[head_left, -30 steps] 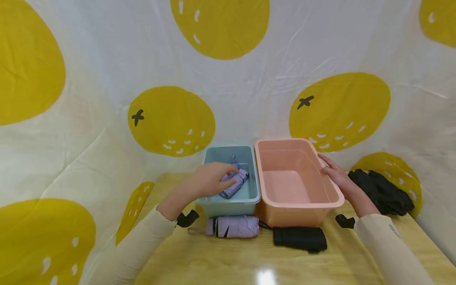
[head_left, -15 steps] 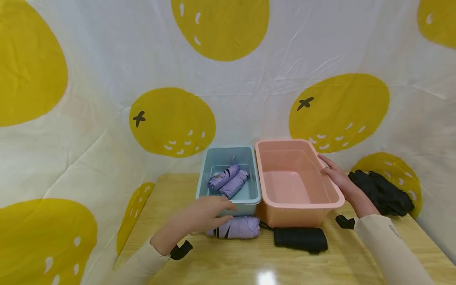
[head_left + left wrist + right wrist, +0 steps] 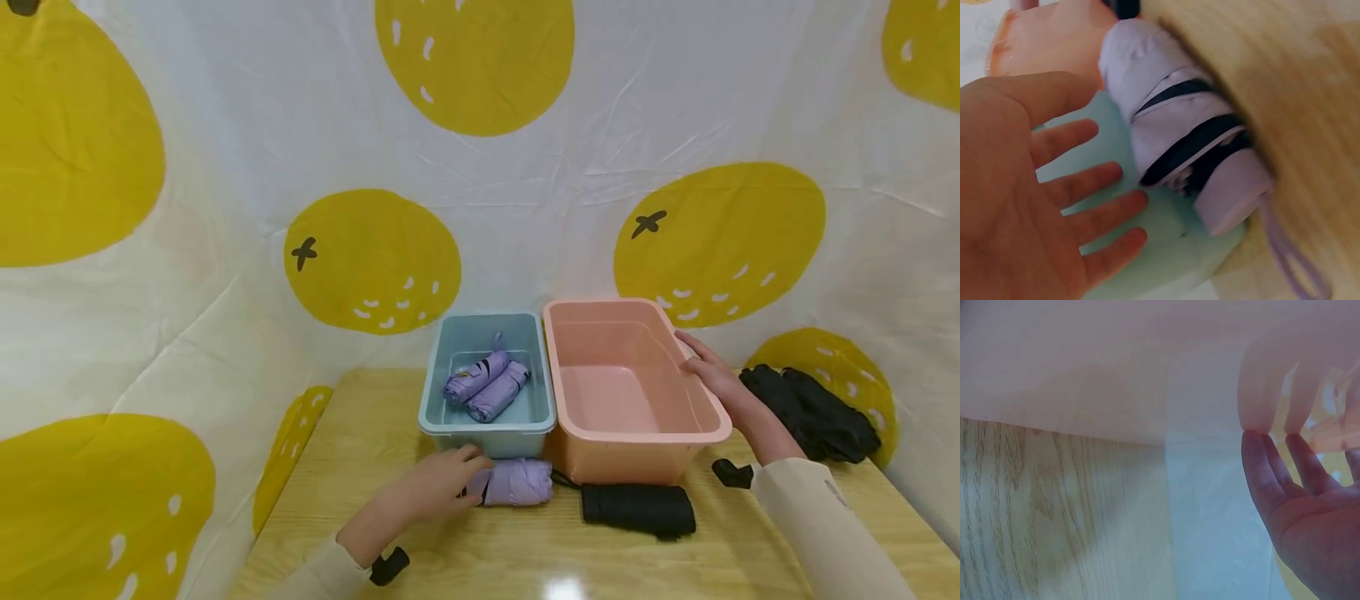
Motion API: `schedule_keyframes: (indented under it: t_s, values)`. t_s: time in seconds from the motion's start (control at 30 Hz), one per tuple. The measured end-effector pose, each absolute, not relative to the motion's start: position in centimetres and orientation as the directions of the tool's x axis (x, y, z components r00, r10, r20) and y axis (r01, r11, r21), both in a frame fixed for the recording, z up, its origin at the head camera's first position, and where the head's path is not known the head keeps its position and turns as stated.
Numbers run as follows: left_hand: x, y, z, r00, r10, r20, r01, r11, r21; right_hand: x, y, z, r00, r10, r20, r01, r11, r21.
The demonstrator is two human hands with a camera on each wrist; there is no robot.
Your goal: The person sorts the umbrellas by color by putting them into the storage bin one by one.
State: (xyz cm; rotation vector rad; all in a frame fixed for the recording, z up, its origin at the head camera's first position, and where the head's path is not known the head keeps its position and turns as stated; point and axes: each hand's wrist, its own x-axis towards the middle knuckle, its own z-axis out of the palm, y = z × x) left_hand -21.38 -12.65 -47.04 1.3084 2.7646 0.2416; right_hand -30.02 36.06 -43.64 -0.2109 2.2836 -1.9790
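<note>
A folded lilac umbrella (image 3: 521, 482) with black bands lies on the table in front of the blue bin (image 3: 489, 429). My left hand (image 3: 442, 483) is over its left end; the left wrist view shows the fingers (image 3: 1107, 215) spread beside the umbrella (image 3: 1160, 112), with nothing between them. Two more lilac umbrellas, one (image 3: 476, 377) beside another (image 3: 501, 392), lie inside the blue bin. My right hand (image 3: 720, 383) holds the right rim of the pink bin (image 3: 637, 434), thumb over the edge. In the right wrist view, fingertips touch the bin's outer wall (image 3: 1085, 375).
A folded black umbrella (image 3: 637, 510) lies in front of the pink bin. Crumpled black cloth (image 3: 813, 412) sits at the table's right back. The wooden table (image 3: 480, 558) meets a hanging sheet (image 3: 517, 242) printed with yellow fruit.
My left hand has come out of the blue bin, leaving two umbrellas there, and moved down to the lilac umbrella on the table. My right hand stays on the pink bin.
</note>
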Motion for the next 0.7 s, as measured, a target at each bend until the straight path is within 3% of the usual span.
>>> schedule_keyframes:
  t_s: [0.27, 0.47, 0.6, 0.7]
  values:
    - [-21.2, -12.4, -50.1, -0.657, 0.754, -0.005, 0.746, 0.652, 0.138, -29.6, 35.9, -44.1, -0.986, -0.166, 0.003, -0.024, 0.125, -0.992]
    - [-21.2, -11.7, -50.8, -0.651, 0.755, 0.079, 0.759, 0.649, 0.057, -29.9, 35.6, -44.1, -0.984, -0.180, 0.013, -0.035, 0.121, -0.992]
    - [-21.5, -11.1, -50.8, -0.635, 0.765, 0.108, 0.772, 0.624, 0.121, -29.8, 35.5, -43.5, -0.983, -0.181, 0.012, -0.032, 0.109, -0.994]
    - [-21.8, -10.6, -50.9, -0.628, 0.776, 0.058, 0.770, 0.608, 0.195, -29.9, 35.6, -43.1, -0.983, -0.182, 0.023, -0.041, 0.096, -0.995]
